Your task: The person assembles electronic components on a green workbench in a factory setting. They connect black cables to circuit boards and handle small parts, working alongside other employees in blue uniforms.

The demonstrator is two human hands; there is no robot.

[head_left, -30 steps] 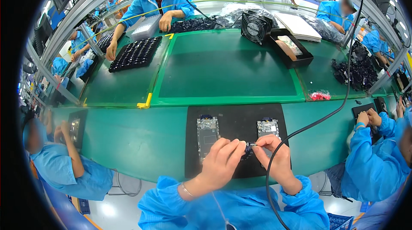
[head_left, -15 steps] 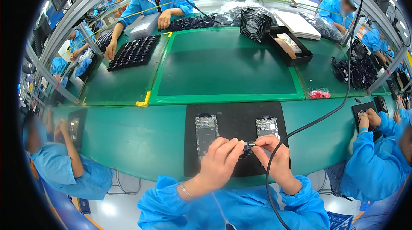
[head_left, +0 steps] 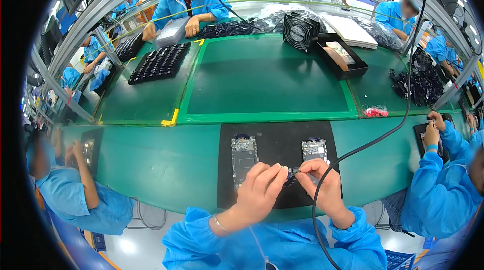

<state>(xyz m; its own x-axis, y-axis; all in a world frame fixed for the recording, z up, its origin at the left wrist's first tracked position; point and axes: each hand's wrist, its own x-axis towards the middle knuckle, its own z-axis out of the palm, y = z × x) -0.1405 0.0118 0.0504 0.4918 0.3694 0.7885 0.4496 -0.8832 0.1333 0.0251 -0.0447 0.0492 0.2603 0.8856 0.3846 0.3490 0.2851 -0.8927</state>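
Observation:
Both my hands meet over the front of a black mat [head_left: 278, 136]. Between their fingertips is a small dark component [head_left: 290, 173] with a shiny metallic end; its exact kind is too small to make out. My left hand [head_left: 258, 189] pinches its left side, and my right hand [head_left: 325, 184] pinches the metallic end. On the mat, left of centre, lies a circuit board [head_left: 244, 156] with a dark blue piece at its far end. A similar second board [head_left: 313, 149] lies to the right, its near part hidden behind my right hand.
A black cable [head_left: 373, 141] hangs across my right forearm. Beyond the green bench stand a fan [head_left: 298, 31], an open black box [head_left: 343, 56] and a black tray of parts [head_left: 159, 63]. Metal frame posts rise at both sides. Co-workers sit left, right and opposite.
My hands keep nearly the same pinch on the component. The person opposite has drawn a hand back from the black tray. The right-hand neighbour has raised one hand.

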